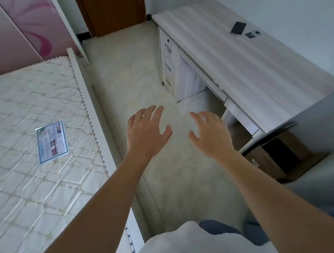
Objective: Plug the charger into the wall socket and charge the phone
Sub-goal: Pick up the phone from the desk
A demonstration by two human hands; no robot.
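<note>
A bare quilted mattress (28,128) with a printed label (52,141) fills the left side, its white bed frame (91,105) edging a strip of pale glossy tiled floor (127,72). A brown wooden door (114,8) closes the far end of that strip. Along the right wall runs a long bench (259,71) with a light striped wood-grain top and white drawers (169,64) below. Under its near end sits an open cardboard box (276,156), partly shaded by a dark flap.

The left hand (145,132) and right hand (210,134) both hang over the open floor between bed and bench, palms down, fingers spread and slightly curled, holding nothing. They are close to each other but apart.

The phone (238,28), a flat dark rectangle, lies on the far part of the bench top near the wall, well beyond the right hand. Just beside it lies a small dark object with a pale part, probably the charger (252,34); it is too small to make out clearly. Nothing lies on the bench between the hands and these two things.
</note>
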